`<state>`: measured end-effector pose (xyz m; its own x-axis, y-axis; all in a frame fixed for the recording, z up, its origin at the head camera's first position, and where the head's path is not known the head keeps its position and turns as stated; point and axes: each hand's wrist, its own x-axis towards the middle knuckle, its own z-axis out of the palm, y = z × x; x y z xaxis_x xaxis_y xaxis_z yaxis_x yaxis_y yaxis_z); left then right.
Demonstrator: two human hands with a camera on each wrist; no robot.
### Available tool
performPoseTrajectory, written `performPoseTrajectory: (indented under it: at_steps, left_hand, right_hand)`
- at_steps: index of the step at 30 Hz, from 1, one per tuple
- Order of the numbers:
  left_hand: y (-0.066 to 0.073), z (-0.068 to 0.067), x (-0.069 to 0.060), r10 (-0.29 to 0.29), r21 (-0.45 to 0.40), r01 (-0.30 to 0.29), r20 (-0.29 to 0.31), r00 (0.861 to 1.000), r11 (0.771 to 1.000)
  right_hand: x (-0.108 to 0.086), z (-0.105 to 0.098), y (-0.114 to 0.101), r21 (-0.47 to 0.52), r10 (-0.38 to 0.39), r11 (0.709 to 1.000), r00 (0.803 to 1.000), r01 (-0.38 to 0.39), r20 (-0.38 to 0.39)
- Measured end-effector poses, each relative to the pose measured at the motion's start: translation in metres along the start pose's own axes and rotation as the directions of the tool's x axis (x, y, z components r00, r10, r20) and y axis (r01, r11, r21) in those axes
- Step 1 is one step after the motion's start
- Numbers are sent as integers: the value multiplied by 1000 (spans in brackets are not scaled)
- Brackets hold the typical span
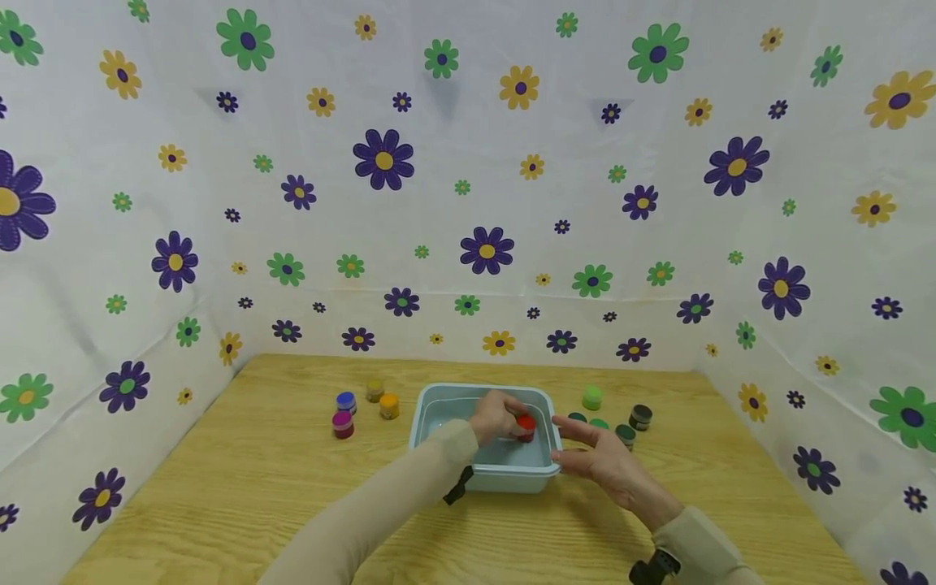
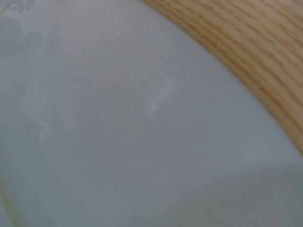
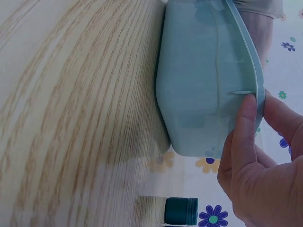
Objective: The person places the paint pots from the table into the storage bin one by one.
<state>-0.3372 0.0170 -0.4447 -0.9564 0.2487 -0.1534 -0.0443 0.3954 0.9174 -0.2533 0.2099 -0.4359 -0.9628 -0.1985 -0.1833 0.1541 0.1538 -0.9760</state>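
Observation:
A light blue plastic basin (image 1: 512, 483) stands on the wooden table. Inside it, toward its right side, my left hand (image 1: 496, 413) holds a small red paint jar (image 1: 526, 429) by the fingers. My right hand (image 1: 613, 470) grips the basin's right rim; in the right wrist view, the thumb lies over the rim and the fingers (image 3: 245, 127) press the outer wall. The left wrist view is filled by the blurred, pale basin wall (image 2: 142, 132), so the left fingers do not show there.
Left of the basin stand blue (image 1: 346, 402), magenta (image 1: 342, 424), yellow (image 1: 375, 391) and orange (image 1: 389, 406) jars. On its right are a lime green jar (image 1: 592, 397), a black-looking jar (image 1: 640, 418) and several darker green jars (image 1: 625, 436). A flowered cloth (image 1: 439, 227) encloses the table.

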Motion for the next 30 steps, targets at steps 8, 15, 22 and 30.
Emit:
performPoseTrajectory:
  at_steps: [8, 15, 22, 30]
  left_hand:
    - [-2, 0, 1, 13, -57, -12, 23, 1000, 998]
    - [1, -8, -5, 43, -28, -41, 53, 998, 999]
    - [10, -20, -15, 51, -23, -49, 91, 995, 999]
    - [15, -42, -22, 74, -76, -62, 167, 983, 995]
  right_hand:
    - [0, 0, -1, 5, -6, 1000, 1000, 6, 4]
    - [0, -1, 1, 9, -14, 1000, 1000, 14, 17]
    - [-1, 0, -2, 7, -10, 1000, 1000, 10, -1]
    - [0, 2, -3, 9, 9, 1000, 1000, -9, -9]
